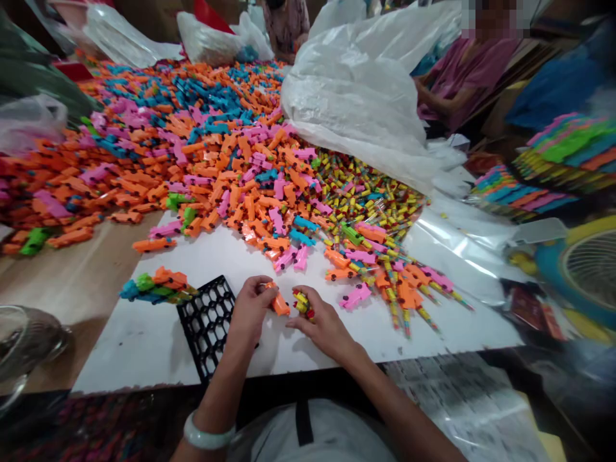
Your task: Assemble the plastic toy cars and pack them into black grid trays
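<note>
Between the thumb and fingers of my left hand point(251, 308) is an orange toy car point(279, 303). My right hand point(323, 324) grips a small bunch of yellow candy tubes point(303, 303) with red ends, close beside the car but apart from it. Left of my hands lies a black grid tray point(208, 327) with hexagonal holes. Several assembled toy cars point(156, 285) in orange, green and blue stand at its far left corner on yellow tubes. To the right, cars joined to candy tubes point(409, 292) lie in a loose pile on the white board.
A big heap of toy cars point(206, 160) covers the table's far side, with loose yellow tubes point(370, 199) at its right. Behind stands a white plastic bag point(356, 90). A glass mug point(29, 346) is at left, a fan point(587, 263) at right. A person in pink point(462, 77) sits beyond.
</note>
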{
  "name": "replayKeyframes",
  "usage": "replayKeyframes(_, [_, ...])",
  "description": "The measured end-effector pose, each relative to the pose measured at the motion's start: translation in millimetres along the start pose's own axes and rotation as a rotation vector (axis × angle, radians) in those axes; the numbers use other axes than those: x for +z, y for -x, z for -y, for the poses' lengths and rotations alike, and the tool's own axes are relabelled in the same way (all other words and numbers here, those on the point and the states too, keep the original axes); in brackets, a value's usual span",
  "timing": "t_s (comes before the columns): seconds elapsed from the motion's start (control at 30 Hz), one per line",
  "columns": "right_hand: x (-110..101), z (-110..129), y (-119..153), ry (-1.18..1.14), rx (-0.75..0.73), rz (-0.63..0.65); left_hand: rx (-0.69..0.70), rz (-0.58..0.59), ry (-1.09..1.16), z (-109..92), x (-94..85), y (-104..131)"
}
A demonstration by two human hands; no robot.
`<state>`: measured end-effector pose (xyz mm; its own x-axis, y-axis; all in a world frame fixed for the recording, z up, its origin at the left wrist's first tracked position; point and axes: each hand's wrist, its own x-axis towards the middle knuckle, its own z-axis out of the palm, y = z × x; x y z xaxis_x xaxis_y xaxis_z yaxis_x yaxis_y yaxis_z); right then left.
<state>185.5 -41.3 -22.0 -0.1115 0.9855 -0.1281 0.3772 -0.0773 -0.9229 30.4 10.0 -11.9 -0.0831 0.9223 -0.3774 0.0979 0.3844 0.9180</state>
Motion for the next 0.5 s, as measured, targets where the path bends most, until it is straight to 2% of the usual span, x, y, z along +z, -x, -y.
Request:
replayKeyframes(0.17, [4,-3,-4,-0.069,-0.081,-0.131,0.011,0.046,0.041,7,8.1,10])
replayKeyframes(0.27, [-4,-9,-7,-0.134,-0.016,-0.168,0.189,0.091,-0.213,11,1.2,15])
replayKeyframes(0.4, [-17,-14,-10,-0.189,0.067,-0.127,0.495,0.046,-0.565,16,-4.0,18])
replayKeyframes(0.5, [-22,-14,-12,-0.199,0.040,-0.034,0.623,0.196,-0.667,15,0.6,17])
